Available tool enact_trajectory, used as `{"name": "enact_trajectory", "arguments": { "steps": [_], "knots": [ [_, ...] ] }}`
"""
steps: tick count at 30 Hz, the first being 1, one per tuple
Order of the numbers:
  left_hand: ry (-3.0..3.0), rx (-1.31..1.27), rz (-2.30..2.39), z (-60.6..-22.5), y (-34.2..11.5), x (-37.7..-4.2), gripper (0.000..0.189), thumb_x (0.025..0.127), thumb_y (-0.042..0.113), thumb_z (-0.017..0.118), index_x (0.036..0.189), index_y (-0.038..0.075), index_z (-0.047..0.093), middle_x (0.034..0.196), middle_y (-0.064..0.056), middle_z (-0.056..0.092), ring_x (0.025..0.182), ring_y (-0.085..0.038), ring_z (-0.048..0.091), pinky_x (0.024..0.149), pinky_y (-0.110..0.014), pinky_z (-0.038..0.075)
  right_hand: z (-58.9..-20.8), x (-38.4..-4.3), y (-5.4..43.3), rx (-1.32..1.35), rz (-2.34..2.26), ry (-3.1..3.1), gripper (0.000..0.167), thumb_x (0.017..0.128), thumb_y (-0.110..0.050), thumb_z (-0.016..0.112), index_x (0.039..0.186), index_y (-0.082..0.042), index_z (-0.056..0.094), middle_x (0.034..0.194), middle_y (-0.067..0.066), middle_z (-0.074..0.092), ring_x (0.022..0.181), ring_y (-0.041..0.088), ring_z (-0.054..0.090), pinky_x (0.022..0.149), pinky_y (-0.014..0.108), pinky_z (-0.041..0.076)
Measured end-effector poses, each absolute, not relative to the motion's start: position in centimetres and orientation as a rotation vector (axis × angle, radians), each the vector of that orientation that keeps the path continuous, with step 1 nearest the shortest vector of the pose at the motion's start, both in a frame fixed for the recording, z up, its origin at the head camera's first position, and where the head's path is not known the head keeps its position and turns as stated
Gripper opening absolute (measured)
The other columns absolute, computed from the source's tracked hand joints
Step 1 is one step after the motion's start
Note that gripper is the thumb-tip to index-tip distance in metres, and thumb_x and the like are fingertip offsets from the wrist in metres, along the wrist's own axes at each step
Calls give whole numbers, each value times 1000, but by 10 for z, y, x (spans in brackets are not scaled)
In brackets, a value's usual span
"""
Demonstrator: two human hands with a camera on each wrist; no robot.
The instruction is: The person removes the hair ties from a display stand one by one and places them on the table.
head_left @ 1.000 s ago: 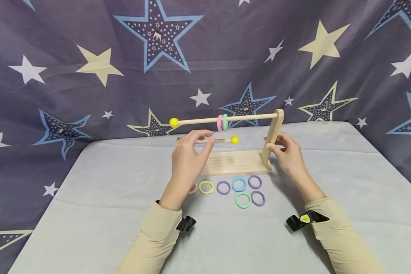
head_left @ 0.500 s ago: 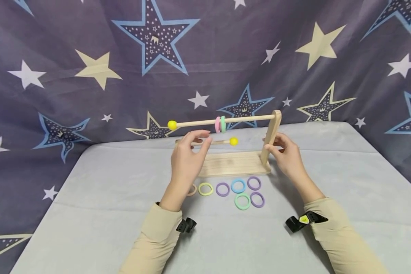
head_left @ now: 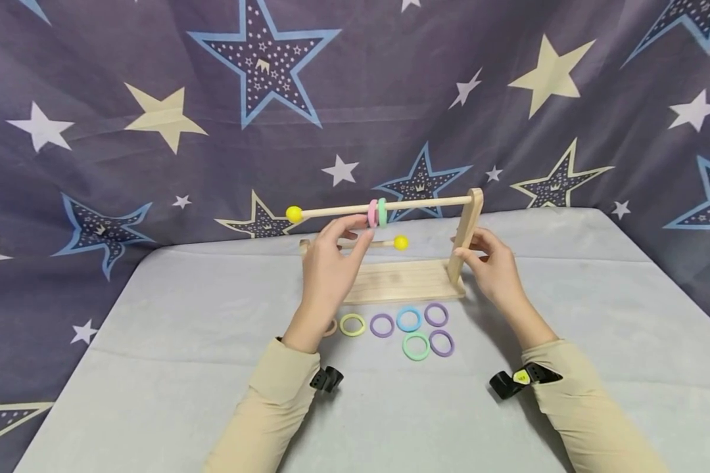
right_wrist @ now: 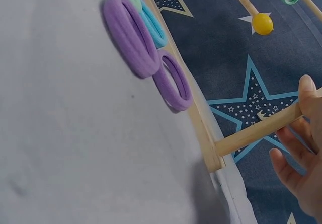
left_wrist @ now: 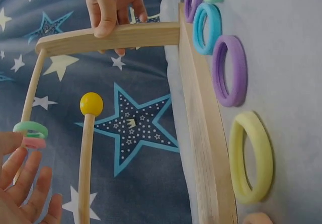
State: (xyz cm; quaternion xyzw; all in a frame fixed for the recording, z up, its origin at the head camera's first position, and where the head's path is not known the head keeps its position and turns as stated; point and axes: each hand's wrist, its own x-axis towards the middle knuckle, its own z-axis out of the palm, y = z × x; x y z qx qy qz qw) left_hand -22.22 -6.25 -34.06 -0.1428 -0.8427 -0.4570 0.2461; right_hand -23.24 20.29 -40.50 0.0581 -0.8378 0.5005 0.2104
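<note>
A pink ring (head_left: pixel 372 213) and a mint green ring (head_left: pixel 382 212) hang side by side on the upper rod (head_left: pixel 426 203) of a wooden stand. My left hand (head_left: pixel 331 263) is at the pink ring, its thumb and forefinger at the ring's lower edge with a small gap between them. In the left wrist view its other fingers (left_wrist: pixel 37 199) spread loosely. My right hand (head_left: pixel 497 266) holds the stand's right upright (head_left: pixel 466 233), thumb in front and fingers behind. Part of the lower rod (head_left: pixel 384 244) is hidden behind my left hand.
Several fabric rings lie before the stand's base (head_left: pixel 402 282), among them a yellow ring (head_left: pixel 352 325), a blue ring (head_left: pixel 409 319) and a green ring (head_left: pixel 416 346). Yellow balls (head_left: pixel 294 214) cap the rods. A star-patterned cloth (head_left: pixel 213 164) hangs behind.
My left hand has moved slightly up and right to the pink ring. My right hand keeps its hold on the upright. The whole view has shifted a little.
</note>
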Motion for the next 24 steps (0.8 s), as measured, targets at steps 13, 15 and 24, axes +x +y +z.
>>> {"name": "enact_trajectory", "arguments": {
  "steps": [13,15,24],
  "knots": [
    [-2314,-373,-1239,-336,-56,-224,17,93,31,72,103,18,75,104,7,70,92,-14,64,71,-31,45,-406,-233,203,163,1397,-2317,38,92,-13,69,126,1,61,118,16,69,94,-10,55,77,16,46],
    [-2317,-365,-1236,-336,-56,-224,16,93,31,72,102,18,75,104,7,70,92,-14,64,70,-31,45,-405,-233,203,165,1397,-2316,38,92,-14,69,126,1,61,118,17,69,95,-9,55,77,16,46],
    [-2307,-362,-1215,-337,-54,-226,15,93,31,72,99,18,74,102,6,69,90,-11,62,67,-31,45,-405,-232,203,163,1382,-2321,39,91,-13,69,126,1,61,118,16,69,96,-8,55,75,16,46]
  ]
}}
